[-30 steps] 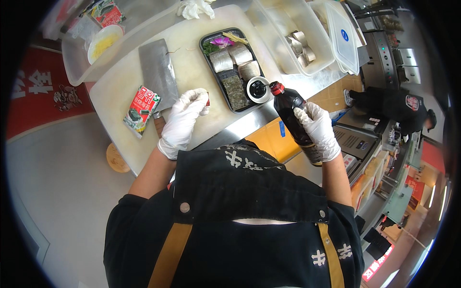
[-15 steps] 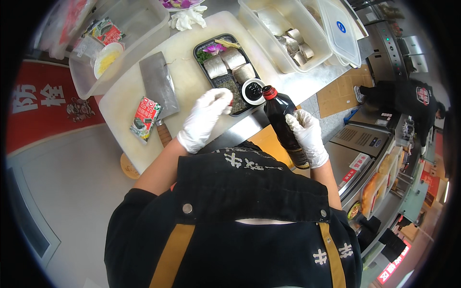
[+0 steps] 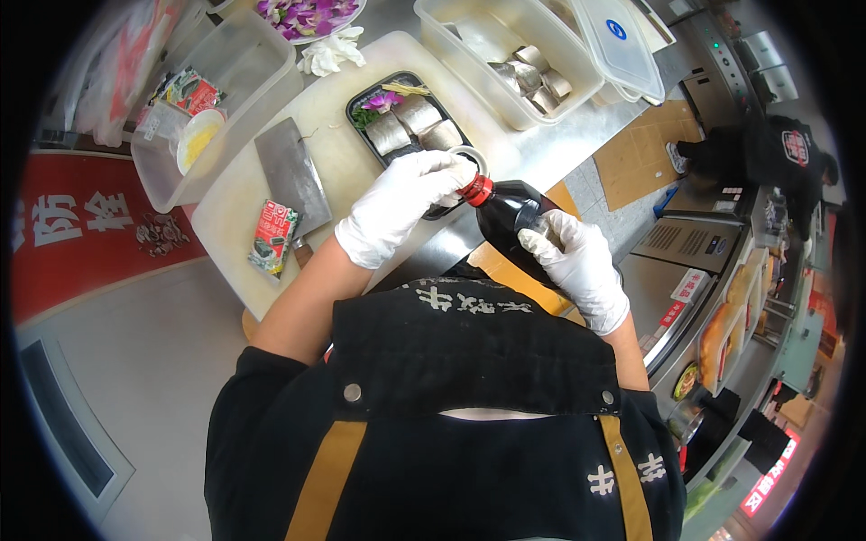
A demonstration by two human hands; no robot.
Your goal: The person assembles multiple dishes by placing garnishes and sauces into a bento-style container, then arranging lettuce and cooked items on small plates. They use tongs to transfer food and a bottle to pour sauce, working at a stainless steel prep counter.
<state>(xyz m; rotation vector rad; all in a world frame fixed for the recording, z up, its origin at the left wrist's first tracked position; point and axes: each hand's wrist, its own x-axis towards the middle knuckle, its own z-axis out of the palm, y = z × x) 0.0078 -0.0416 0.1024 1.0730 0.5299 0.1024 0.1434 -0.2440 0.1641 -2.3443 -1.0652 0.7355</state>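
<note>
My gloved right hand (image 3: 582,270) is wrapped round the body of a dark sauce bottle (image 3: 512,219), tilted with its neck toward the upper left. At the bottle's red top (image 3: 478,189), the gloved fingers of my left hand (image 3: 397,207) pinch the cap, which they mostly hide. Just beyond, a black tray (image 3: 354,122) holds silvery fish pieces (image 3: 418,114), a purple flower (image 3: 382,100) and green leaves. A small white dish (image 3: 484,160) at the tray's near right corner is partly hidden by my left hand and the bottle.
On the white cutting board (image 3: 225,216) lie a cleaver (image 3: 293,171) and a red-and-green packet (image 3: 272,236). Plastic tubs stand at the left (image 3: 271,77) and far right (image 3: 591,77), the right one holding fish pieces. Crumpled white gloves (image 3: 331,51) lie beyond the board. Another person (image 3: 780,167) is at far right.
My left hand has moved right, bringing the small red cap to the bottle's mouth. The bottle has tilted further left, and my right hand has shifted up along it.
</note>
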